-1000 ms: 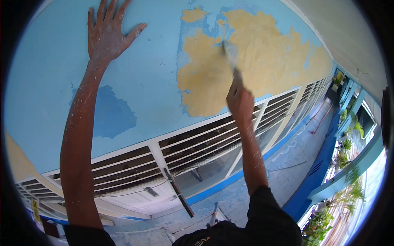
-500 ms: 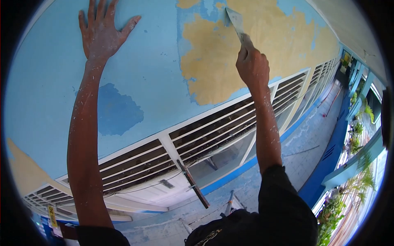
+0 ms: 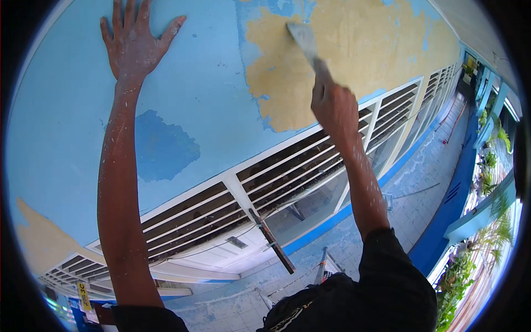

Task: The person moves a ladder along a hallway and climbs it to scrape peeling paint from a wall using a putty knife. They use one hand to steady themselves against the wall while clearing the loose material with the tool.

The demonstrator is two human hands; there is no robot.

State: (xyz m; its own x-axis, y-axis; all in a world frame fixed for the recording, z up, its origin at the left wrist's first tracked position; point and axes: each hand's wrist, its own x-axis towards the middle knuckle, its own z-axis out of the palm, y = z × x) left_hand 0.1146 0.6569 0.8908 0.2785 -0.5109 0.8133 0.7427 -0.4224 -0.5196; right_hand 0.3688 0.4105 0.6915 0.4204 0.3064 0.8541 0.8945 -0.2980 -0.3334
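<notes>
My left hand lies flat against the light blue painted wall with its fingers spread. My right hand is closed around the handle of a scraper. The scraper's broad blade points up and to the left, its edge at the bare tan patch where the blue coat is gone. Ragged blue edges and small blue flecks surround that patch. A darker blue patch shows to the right of my left forearm.
Louvred windows with white frames run below the wall. A dark bar sticks out from a frame. Far below is the tiled floor. A blue parapet and plants are on the right.
My right hand and the scraper have moved left and slightly down, and the blade is now over the tan area. My left hand stays spread on the wall. The view has shifted slightly.
</notes>
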